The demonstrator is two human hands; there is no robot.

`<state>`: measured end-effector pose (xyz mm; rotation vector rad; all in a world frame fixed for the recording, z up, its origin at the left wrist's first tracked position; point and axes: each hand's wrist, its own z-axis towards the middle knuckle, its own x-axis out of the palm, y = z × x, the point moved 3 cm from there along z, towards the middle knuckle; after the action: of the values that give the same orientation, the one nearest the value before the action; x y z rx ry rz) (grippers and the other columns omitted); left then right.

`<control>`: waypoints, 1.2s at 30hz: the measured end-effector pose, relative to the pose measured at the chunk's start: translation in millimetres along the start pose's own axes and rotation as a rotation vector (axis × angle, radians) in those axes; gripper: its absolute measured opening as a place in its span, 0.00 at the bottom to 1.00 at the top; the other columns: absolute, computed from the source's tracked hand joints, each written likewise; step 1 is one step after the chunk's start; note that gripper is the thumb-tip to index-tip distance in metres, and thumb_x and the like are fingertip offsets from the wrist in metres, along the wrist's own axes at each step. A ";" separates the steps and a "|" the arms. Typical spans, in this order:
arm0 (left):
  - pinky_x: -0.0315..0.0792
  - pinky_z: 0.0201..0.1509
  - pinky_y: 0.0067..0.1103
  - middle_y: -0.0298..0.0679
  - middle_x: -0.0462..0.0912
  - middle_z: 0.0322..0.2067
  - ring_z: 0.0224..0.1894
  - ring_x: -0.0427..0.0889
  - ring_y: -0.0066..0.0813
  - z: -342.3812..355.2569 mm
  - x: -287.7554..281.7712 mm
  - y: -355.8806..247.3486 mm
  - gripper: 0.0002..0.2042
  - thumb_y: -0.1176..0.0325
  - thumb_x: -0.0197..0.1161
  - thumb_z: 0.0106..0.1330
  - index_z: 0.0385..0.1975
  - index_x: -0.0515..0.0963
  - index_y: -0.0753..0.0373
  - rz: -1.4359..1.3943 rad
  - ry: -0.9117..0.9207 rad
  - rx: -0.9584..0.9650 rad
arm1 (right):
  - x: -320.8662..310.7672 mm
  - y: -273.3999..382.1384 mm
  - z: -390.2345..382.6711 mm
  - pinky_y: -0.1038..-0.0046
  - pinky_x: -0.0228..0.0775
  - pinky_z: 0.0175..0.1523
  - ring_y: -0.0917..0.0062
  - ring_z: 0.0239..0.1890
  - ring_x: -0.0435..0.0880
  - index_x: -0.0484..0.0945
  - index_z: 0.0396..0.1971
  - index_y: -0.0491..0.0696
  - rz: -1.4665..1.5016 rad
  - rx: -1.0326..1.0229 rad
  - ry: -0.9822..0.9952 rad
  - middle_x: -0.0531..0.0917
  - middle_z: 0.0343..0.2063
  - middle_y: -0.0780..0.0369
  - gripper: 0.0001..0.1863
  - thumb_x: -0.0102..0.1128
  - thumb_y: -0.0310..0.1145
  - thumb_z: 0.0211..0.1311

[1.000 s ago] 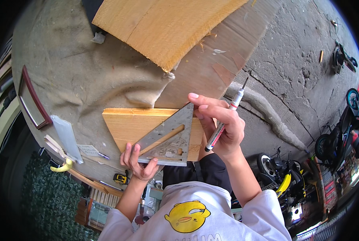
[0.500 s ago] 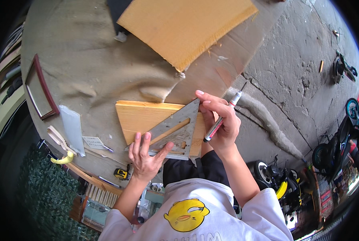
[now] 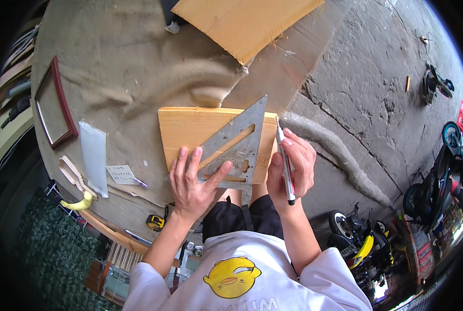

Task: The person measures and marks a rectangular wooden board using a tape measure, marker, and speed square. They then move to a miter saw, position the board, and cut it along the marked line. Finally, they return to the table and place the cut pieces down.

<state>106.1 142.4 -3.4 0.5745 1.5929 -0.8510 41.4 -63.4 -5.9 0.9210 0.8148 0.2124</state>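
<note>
A metal triangle square (image 3: 236, 150) lies flat across a light wooden board (image 3: 182, 129), its pointed tip reaching past the board's far edge. My left hand (image 3: 192, 192) rests on the square's near left part, fingers spread and pressing down. To the right, my right hand (image 3: 298, 166) is closed round a white marker pen (image 3: 287, 179). The pen's thin tip points away from me and reaches the board's far right corner, where I cannot tell whether it touches. Its dark end points back toward me.
Beyond the board lies a larger wooden panel (image 3: 252, 28). On the left are a dark red frame (image 3: 63, 106), a white sleeve (image 3: 93, 158), a written note (image 3: 121, 175), a yellow banana-shaped thing (image 3: 78, 202) and a tape measure (image 3: 156, 222). Motorbikes (image 3: 363, 243) stand at the right.
My right hand has left the square's tip and moved to the board's right side. The pen has swung so its tip is at the board's corner. My left hand remains on the square.
</note>
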 end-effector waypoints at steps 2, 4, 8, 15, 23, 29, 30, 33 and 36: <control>0.59 0.68 0.44 0.46 0.62 0.66 0.69 0.59 0.55 -1.9 0.3 -0.3 0.35 0.71 0.66 0.52 0.62 0.72 0.27 -0.024 0.011 -0.007 | 3.7 3.5 1.1 0.60 0.73 0.54 0.60 0.48 0.85 0.78 0.44 0.43 -0.041 -0.022 0.030 0.85 0.39 0.55 0.15 0.67 0.24 0.56; 0.58 0.69 0.44 0.47 0.62 0.67 0.69 0.59 0.55 -2.0 -0.7 -0.4 0.35 0.71 0.66 0.53 0.62 0.71 0.28 -0.026 0.016 -0.008 | 6.7 6.4 2.1 0.60 0.72 0.56 0.60 0.49 0.84 0.79 0.44 0.43 -0.064 -0.027 0.059 0.86 0.40 0.55 0.18 0.69 0.22 0.51; 0.58 0.69 0.44 0.47 0.62 0.67 0.69 0.59 0.54 -0.7 -0.3 -0.6 0.34 0.71 0.64 0.55 0.62 0.71 0.29 -0.031 0.000 -0.002 | 7.9 10.5 -0.1 0.61 0.72 0.56 0.61 0.50 0.84 0.80 0.44 0.43 -0.080 -0.016 0.073 0.86 0.40 0.57 0.18 0.70 0.22 0.50; 0.62 0.65 0.43 0.45 0.62 0.66 0.67 0.62 0.52 1.3 -2.1 0.1 0.33 0.62 0.69 0.57 0.64 0.69 0.26 0.014 -0.001 0.012 | 5.3 19.6 -2.3 0.64 0.71 0.54 0.64 0.50 0.84 0.81 0.45 0.45 -0.153 -0.009 0.115 0.86 0.41 0.59 0.19 0.71 0.23 0.50; 0.58 0.69 0.43 0.47 0.62 0.67 0.69 0.59 0.54 1.0 -1.8 -1.4 0.33 0.71 0.64 0.55 0.62 0.72 0.30 -0.029 -0.020 0.003 | -1.1 24.1 -15.6 0.65 0.71 0.52 0.64 0.50 0.84 0.81 0.44 0.45 -0.152 0.017 0.144 0.86 0.39 0.59 0.19 0.72 0.24 0.49; 0.58 0.69 0.43 0.46 0.63 0.67 0.69 0.60 0.54 1.9 -0.2 -0.8 0.33 0.70 0.65 0.54 0.62 0.72 0.30 -0.033 -0.049 0.014 | -7.1 29.2 -30.8 0.65 0.73 0.51 0.61 0.49 0.85 0.81 0.43 0.43 -0.111 0.044 0.162 0.86 0.38 0.57 0.17 0.70 0.22 0.50; 0.59 0.68 0.42 0.46 0.63 0.67 0.69 0.60 0.53 1.7 0.4 -0.3 0.33 0.70 0.66 0.54 0.62 0.73 0.30 -0.031 -0.048 0.014 | -8.3 30.9 -33.3 0.65 0.74 0.52 0.59 0.49 0.85 0.81 0.43 0.41 -0.101 0.053 0.180 0.86 0.38 0.54 0.17 0.68 0.21 0.51; 0.59 0.68 0.42 0.46 0.62 0.67 0.69 0.60 0.53 1.3 0.0 -0.8 0.33 0.70 0.66 0.54 0.61 0.73 0.30 -0.027 -0.055 0.018 | -15.2 36.6 -41.6 0.65 0.74 0.52 0.57 0.48 0.85 0.80 0.43 0.40 -0.091 0.057 0.221 0.86 0.38 0.52 0.16 0.67 0.19 0.51; 0.59 0.68 0.41 0.45 0.62 0.68 0.69 0.60 0.53 0.2 1.6 0.0 0.34 0.70 0.67 0.53 0.61 0.73 0.30 -0.021 -0.065 0.024 | -21.5 39.9 -53.8 0.65 0.74 0.52 0.58 0.48 0.85 0.80 0.44 0.40 -0.089 0.054 0.255 0.86 0.39 0.52 0.17 0.67 0.19 0.51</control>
<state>105.9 142.1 -5.0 0.5431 1.5341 -0.8967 -4.6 -16.1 18.4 0.9178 1.0992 0.2343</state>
